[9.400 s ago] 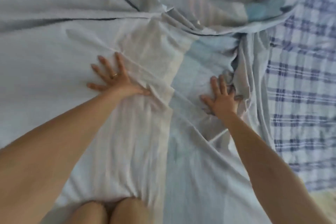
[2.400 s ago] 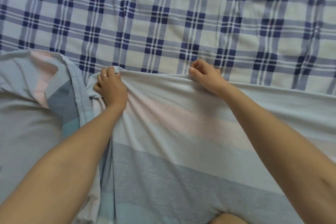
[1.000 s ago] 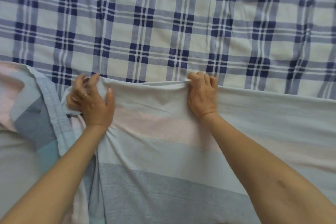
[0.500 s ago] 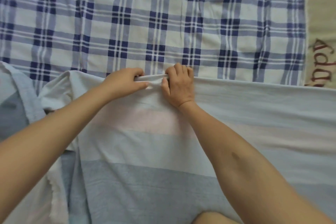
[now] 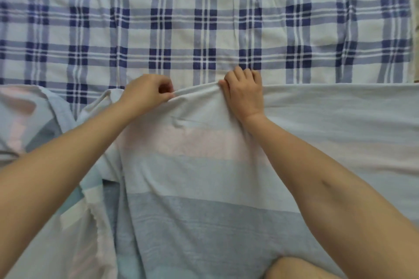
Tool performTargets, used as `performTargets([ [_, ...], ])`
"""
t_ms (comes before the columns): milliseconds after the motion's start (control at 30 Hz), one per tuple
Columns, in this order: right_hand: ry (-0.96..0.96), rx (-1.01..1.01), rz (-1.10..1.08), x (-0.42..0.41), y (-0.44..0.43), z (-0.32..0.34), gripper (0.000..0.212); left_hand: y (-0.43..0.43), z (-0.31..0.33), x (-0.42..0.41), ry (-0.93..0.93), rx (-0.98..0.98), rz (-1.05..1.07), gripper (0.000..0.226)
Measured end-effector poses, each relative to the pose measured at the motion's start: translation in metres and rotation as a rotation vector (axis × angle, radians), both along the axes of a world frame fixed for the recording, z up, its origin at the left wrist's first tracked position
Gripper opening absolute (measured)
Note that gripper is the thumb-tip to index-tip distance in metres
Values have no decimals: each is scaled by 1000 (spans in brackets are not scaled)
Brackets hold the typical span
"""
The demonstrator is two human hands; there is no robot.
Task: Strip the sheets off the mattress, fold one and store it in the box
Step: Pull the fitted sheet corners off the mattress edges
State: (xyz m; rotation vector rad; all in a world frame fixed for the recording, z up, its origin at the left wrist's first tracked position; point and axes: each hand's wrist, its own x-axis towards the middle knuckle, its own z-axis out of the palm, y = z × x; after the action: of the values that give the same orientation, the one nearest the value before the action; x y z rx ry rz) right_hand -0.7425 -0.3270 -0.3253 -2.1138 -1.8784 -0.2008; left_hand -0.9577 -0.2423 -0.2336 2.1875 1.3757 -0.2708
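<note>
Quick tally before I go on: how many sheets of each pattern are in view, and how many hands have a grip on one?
Blue-and-white plaid sheet: 1
Pastel striped sheet: 1, bunched at the left
Hands with a grip on the striped sheet's top edge: 2, left hand and right hand
Total: 4

**One head cam, aimed down at the bed**

Single wide-angle view, worn on the person's head, facing fwd & steeply down. Very close: both forearms come in from the bottom corners. Left hand (image 5: 147,92) & right hand (image 5: 243,95) sit mid-frame, gripping the striped sheet (image 5: 192,176) edge. Plaid sheet (image 5: 204,18) fills the top half. A knee (image 5: 299,267) pokes in bottom right.
</note>
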Motion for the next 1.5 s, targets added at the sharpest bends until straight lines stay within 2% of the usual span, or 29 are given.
performTargets([
  [67,28,19,-8,0,0,0,33,-15,-3,-4,37,93,-75,15],
  [167,114,14,-31,-1,1,2,31,-27,-2,-11,-35,316,-179,22],
  [267,134,1,-46,-2,1,2,29,-39,-4,-17,-53,402,-329,18],
  [333,138,-13,-48,-1,2,3,29,-46,-8,-21,2,394,-318,21],
  [433,138,-32,-53,-2,2,4,28,-47,-12,-20,168,247,-93,31],
  [533,138,-34,-50,-2,3,3,27,-42,-13,-16,165,178,57,32],
  [667,139,-43,-45,-1,3,3,26,-37,-20,-12,203,187,-33,19],
  [833,172,-85,-36,0,3,2,25,-34,-18,-13,261,269,-132,15],
  [933,307,-121,-30,3,5,9,31,-20,-2,-16,229,356,-60,14],
  [1000,410,-189,3,12,10,22,39,-4,6,-15,221,344,-97,17],
  [1067,326,-238,67,25,14,26,44,11,6,-18,151,344,-191,14],
  [1167,60,-97,13,46,10,19,43,20,-7,-28,111,318,-284,7],
  [1300,-76,16,-44,50,13,-3,35,26,-41,-39,59,371,-256,30],
  [1367,-100,29,-15,51,13,-7,32,25,-50,-38,72,395,-187,28],
  [1433,-95,31,-11,53,14,-7,30,16,-48,-31,107,441,19,20],
  [1500,-80,3,-27,53,15,-4,29,-12,-41,-13,24,552,126,29],
])
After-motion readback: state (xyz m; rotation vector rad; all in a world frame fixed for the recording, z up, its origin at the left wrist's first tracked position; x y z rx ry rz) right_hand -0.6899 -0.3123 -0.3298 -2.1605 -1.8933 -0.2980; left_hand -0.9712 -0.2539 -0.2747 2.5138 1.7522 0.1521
